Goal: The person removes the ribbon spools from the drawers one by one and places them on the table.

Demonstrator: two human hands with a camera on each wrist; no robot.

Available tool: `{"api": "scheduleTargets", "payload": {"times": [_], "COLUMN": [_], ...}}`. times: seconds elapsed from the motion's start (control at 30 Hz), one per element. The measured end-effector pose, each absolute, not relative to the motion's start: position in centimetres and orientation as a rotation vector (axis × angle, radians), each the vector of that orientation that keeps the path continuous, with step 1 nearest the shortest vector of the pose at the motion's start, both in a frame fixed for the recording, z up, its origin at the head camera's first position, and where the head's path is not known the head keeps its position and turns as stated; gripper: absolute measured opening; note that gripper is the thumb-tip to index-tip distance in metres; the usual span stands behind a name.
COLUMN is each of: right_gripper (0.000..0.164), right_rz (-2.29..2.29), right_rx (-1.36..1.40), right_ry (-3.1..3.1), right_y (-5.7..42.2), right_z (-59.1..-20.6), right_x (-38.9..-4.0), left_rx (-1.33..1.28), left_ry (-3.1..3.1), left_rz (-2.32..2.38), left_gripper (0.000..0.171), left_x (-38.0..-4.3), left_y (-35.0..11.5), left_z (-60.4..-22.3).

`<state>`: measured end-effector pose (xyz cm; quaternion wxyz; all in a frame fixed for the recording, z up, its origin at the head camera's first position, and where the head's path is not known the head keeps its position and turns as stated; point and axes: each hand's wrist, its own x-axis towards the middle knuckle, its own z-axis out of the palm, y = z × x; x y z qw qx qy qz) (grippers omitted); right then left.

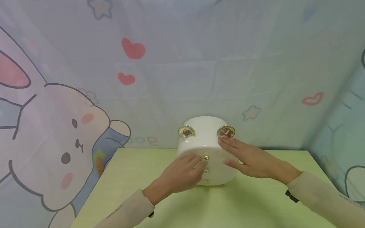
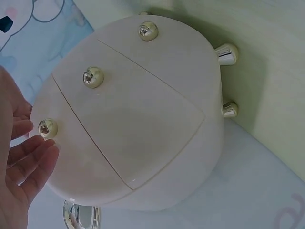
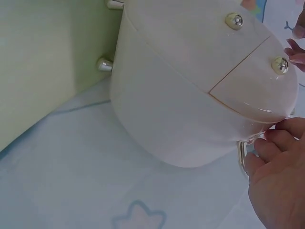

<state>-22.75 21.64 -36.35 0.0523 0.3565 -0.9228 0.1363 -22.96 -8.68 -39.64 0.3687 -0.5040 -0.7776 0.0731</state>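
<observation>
A glossy white drum-shaped drawer box stands on the table, its flat front divided by seams in the left wrist view. Three gold knobs run down that front. Beside the top knob is my left hand, fingers loosely bent; none of them curls round the knob. My right hand rests its fairly straight fingers on the box's upper right edge, just below the right gold ear-shaped piece. The left ear-shaped piece is untouched. Short gold feet stick out from the underside.
The light green table runs under the box and both forearms. Behind it hangs a pale cloth backdrop with hearts, stars and a large cartoon rabbit at the left. The box stands close to the backdrop.
</observation>
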Motion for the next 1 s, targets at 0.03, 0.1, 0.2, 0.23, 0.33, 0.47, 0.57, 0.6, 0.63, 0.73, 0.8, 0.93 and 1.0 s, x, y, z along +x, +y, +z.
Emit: {"api": "scheduleTargets", "payload": {"times": [0.03, 0.1, 0.2, 0.23, 0.33, 0.47, 0.57, 0.6, 0.63, 0.73, 0.8, 0.93, 1.0], "right_gripper": [0.07, 0.072, 0.072, 0.073, 0.073, 0.075, 0.077, 0.078, 0.079, 0.082, 0.084, 0.083, 0.082], "right_rz": [0.398, 0.372, 0.33, 0.319, 0.301, 0.276, 0.249, 0.244, 0.24, 0.239, 0.244, 0.246, 0.243], "right_rx": [1.09, 1.103, 1.115, 1.116, 1.113, 1.121, 1.141, 1.146, 1.151, 1.164, 1.171, 1.188, 1.192], "right_ry": [-2.804, -2.795, -2.787, -2.787, -2.789, -2.779, -2.755, -2.748, -2.742, -2.726, -2.719, -2.69, -2.675], "right_y": [21.6, 21.7, 21.6, 21.7, 21.7, 21.8, 21.8, 21.9, 21.9, 21.9, 21.8, 21.7, 21.7], "right_z": [-36.4, -36.3, -36.2, -36.2, -36.1, -36.0, -36.1, -36.1, -36.1, -36.2, -36.2, -36.3, -36.3], "right_x": [-22.8, -23.0, -23.2, -23.2, -23.2, -23.2, -23.2, -23.2, -23.2, -23.1, -23.0, -23.0, -23.0], "left_rx": [-1.292, -1.283, -1.271, -1.268, -1.265, -1.262, -1.256, -1.251, -1.246, -1.231, -1.223, -1.194, -1.175], "left_ry": [-1.996, -1.996, -1.992, -1.989, -1.967, -1.918, -1.871, -1.852, -1.832, -1.785, -1.768, -1.755, -1.751], "left_rz": [0.187, 0.182, 0.173, 0.171, 0.186, 0.256, 0.329, 0.35, 0.371, 0.404, 0.406, 0.423, 0.44], "left_gripper": [0.028, 0.029, 0.029, 0.028, 0.025, 0.02, 0.017, 0.017, 0.018, 0.019, 0.019, 0.024, 0.027], "left_x": [-23.0, -23.0, -23.3, -23.4, -23.6, -23.9, -24.1, -24.2, -24.2, -24.4, -24.5, -24.6, -24.6], "left_y": [-8.5, -8.2, -7.8, -7.7, -7.3, -6.9, -6.7, -6.7, -6.6, -6.5, -6.3, -6.0, -5.8], "left_z": [-39.6, -39.5, -39.5, -39.5, -39.6, -39.8, -40.0, -40.1, -40.2, -40.5, -40.7, -41.0, -41.0]}}
